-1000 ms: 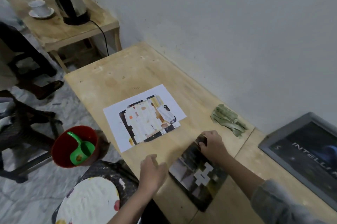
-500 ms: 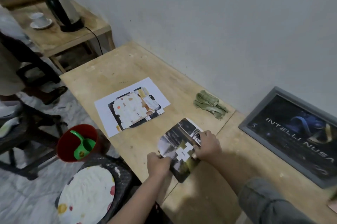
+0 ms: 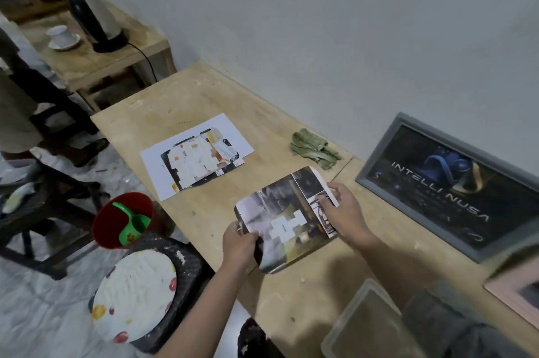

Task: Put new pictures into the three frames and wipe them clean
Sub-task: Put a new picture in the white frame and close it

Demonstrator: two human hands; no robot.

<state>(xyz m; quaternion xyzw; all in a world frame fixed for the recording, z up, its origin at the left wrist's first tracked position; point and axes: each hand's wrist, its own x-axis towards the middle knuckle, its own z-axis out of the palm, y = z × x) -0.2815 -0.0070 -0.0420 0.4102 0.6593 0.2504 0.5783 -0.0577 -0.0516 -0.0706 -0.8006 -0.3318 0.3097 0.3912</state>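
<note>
Both hands grasp the printed picture point(image 3: 287, 217) above the bench point(image 3: 204, 95): left hand point(image 3: 239, 245) grips its near-left edge, right hand point(image 3: 345, 212) its right edge. The grey frame point(image 3: 376, 163) leans against the wall nearby.

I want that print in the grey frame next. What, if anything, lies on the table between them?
Nothing visible does: bare table separates the print, held by both hands, from the grey frame. The green cloth sits farther back, off that path.

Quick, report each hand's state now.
Left hand: closed on the picture print, near corner.
Right hand: closed on the same print, far edge.
</note>
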